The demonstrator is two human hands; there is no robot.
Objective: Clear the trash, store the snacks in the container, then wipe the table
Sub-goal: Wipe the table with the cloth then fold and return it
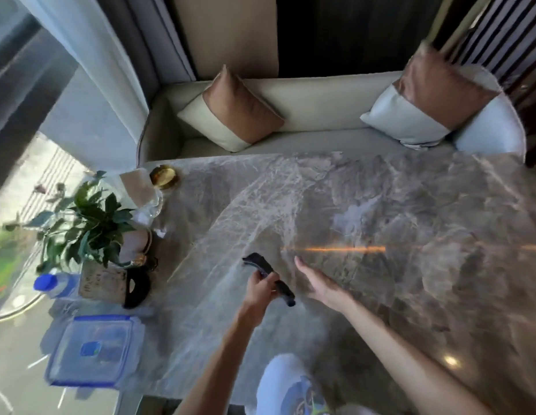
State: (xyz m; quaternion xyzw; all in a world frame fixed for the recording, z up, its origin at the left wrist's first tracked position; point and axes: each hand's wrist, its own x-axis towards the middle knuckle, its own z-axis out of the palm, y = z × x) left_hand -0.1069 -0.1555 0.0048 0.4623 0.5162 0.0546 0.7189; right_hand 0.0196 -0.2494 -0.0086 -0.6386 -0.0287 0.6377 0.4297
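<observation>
My left hand (260,287) is closed around a long dark object (268,277) held above the grey marble table (395,235); blur hides what the object is. My right hand (317,281) hovers just to its right, fingers spread, holding nothing. A clear plastic container with a blue-rimmed lid (93,350) sits shut at the table's near left corner. What lies inside it cannot be made out.
Along the left edge stand a potted plant (90,226), a water bottle with a blue cap (55,284), a small sign with a black holder (111,284), a glass piece (147,202) and a gold dish (165,175). A cream sofa with two cushions (290,115) runs behind the table.
</observation>
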